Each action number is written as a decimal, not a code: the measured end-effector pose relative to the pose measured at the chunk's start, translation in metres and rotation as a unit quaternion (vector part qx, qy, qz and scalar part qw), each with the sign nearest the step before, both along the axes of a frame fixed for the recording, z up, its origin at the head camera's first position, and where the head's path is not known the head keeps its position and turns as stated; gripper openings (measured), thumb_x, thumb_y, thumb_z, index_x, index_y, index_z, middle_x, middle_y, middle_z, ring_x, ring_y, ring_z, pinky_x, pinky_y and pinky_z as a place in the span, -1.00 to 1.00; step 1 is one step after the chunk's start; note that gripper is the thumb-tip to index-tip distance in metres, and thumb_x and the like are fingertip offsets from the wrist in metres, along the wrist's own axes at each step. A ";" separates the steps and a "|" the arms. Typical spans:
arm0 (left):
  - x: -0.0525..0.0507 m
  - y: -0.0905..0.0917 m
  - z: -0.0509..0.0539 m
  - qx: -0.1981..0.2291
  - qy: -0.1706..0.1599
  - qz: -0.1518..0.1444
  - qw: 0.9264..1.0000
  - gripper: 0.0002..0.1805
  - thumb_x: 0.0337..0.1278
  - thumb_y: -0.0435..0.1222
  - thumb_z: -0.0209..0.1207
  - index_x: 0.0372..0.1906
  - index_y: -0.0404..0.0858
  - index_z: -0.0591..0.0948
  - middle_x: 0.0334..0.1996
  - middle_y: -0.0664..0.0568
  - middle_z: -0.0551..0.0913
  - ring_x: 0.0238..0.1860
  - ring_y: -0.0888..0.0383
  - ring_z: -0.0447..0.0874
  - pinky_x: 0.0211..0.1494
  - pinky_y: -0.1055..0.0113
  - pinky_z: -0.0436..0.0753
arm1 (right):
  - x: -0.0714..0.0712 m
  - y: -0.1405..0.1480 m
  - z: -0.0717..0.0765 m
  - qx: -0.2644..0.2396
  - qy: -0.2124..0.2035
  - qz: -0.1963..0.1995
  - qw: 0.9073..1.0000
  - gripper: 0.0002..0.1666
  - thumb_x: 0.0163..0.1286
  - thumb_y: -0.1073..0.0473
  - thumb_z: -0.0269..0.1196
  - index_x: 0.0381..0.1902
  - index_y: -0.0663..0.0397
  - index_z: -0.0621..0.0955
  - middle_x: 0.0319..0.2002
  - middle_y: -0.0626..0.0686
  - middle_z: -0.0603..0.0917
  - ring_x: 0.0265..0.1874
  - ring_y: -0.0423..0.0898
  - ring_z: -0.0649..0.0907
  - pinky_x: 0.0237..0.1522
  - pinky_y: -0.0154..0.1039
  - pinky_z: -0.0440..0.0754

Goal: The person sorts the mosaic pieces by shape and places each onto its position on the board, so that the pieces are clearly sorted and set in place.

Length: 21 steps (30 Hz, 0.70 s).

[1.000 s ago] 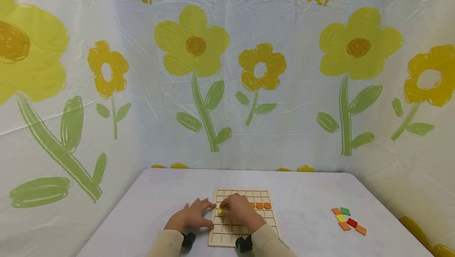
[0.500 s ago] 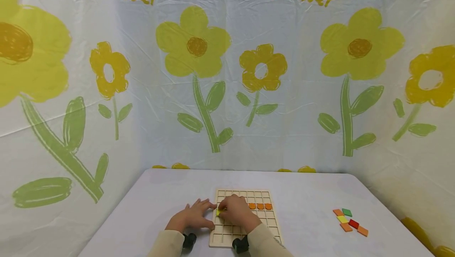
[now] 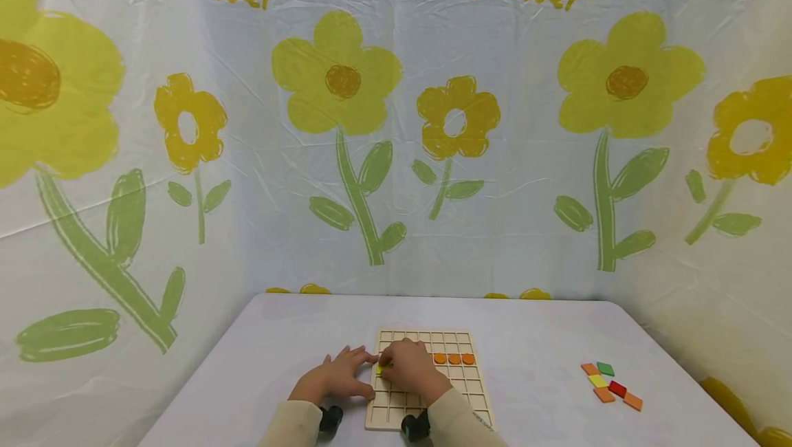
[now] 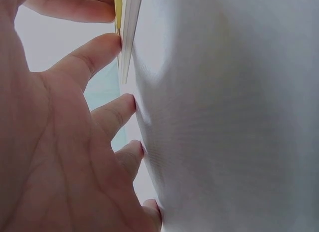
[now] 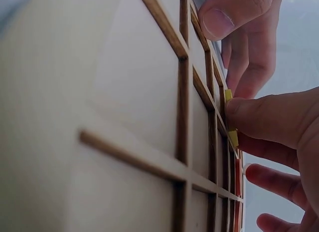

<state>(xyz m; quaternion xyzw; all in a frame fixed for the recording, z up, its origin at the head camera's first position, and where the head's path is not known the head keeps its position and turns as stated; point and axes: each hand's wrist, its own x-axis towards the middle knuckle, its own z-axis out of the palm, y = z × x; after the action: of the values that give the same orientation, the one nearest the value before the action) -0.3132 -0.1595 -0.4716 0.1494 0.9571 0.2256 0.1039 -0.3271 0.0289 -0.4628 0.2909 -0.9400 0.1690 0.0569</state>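
A wooden grid board [image 3: 396,417] lies on the table, with orange round pieces [image 3: 454,359] in one row. The right hand [image 3: 413,369] is over the board's left part and pinches a yellow piece [image 3: 381,369] at a cell near the left edge; the right wrist view shows thumb and finger on this yellow piece [image 5: 233,138]. The left hand [image 3: 337,376] has its fingers spread, with fingertips and thumb at the board's left edge; in the left wrist view other fingertips of that hand [image 4: 65,137] rest on the table. Part of the orange row is hidden behind the right hand.
To the right on the white table [image 3: 532,337] lie loose flat tiles: several orange ones [image 3: 632,401], a green one [image 3: 605,368], a yellow one [image 3: 597,381] and a red one [image 3: 617,388]. A flower-patterned curtain [image 3: 520,227] stands behind and beside the table.
The right hand has moved slightly left with the yellow piece, which now sits lower at the board's left edge. The left hand has stayed in place.
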 end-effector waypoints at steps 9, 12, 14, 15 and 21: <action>0.000 0.001 0.001 0.003 -0.007 0.006 1.000 -0.26 -0.13 0.05 0.36 0.27 -0.05 0.50 0.44 -0.14 0.29 0.49 -0.34 0.01 0.34 -0.51 -0.10 | 0.001 0.000 0.000 0.002 -0.007 -0.007 1.000 -0.84 0.18 0.08 0.38 -0.25 -0.13 0.77 -0.27 -0.18 0.72 -0.19 -0.12 0.61 -0.05 0.02 0.46; 0.001 0.002 0.002 0.004 -0.008 0.009 1.000 -0.26 -0.14 0.04 0.36 0.26 -0.05 0.50 0.43 -0.14 0.29 0.48 -0.34 0.01 0.33 -0.51 -0.09 | 0.001 0.002 0.001 0.008 -0.006 -0.008 1.000 -0.83 0.18 0.09 0.37 -0.24 -0.16 0.77 -0.25 -0.18 0.71 -0.18 -0.12 0.61 -0.05 0.03 0.46; 0.001 0.002 0.003 0.000 -0.006 0.008 1.000 -0.26 -0.14 0.04 0.36 0.26 -0.05 0.50 0.43 -0.14 0.30 0.48 -0.34 0.02 0.33 -0.51 -0.08 | 0.001 0.004 0.001 0.011 -0.005 -0.008 1.000 -0.82 0.19 0.10 0.35 -0.22 -0.17 0.77 -0.23 -0.17 0.71 -0.17 -0.11 0.61 -0.04 0.05 0.47; 0.002 0.002 0.003 -0.001 -0.006 0.007 1.000 -0.26 -0.15 0.04 0.36 0.27 -0.05 0.50 0.43 -0.14 0.30 0.48 -0.34 0.02 0.33 -0.51 -0.08 | 0.001 0.005 0.002 0.010 -0.006 -0.007 1.000 -0.81 0.19 0.11 0.34 -0.21 -0.17 0.76 -0.21 -0.16 0.71 -0.16 -0.10 0.61 -0.04 0.05 0.46; 0.002 0.001 0.004 -0.001 -0.003 0.008 1.000 -0.26 -0.17 0.04 0.35 0.26 -0.03 0.50 0.43 -0.14 0.30 0.49 -0.33 0.02 0.34 -0.50 -0.06 | 0.005 0.016 0.010 -0.002 -0.014 -0.001 1.000 -0.80 0.22 0.11 0.32 -0.18 -0.13 0.76 -0.21 -0.16 0.71 -0.16 -0.10 0.62 -0.08 0.03 0.45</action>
<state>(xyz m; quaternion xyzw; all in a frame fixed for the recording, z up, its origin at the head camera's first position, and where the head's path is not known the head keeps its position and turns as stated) -0.3115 -0.1587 -0.4675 0.1406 0.9583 0.2257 0.1048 -0.3220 0.0452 -0.4529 0.2876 -0.9406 0.1748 0.0440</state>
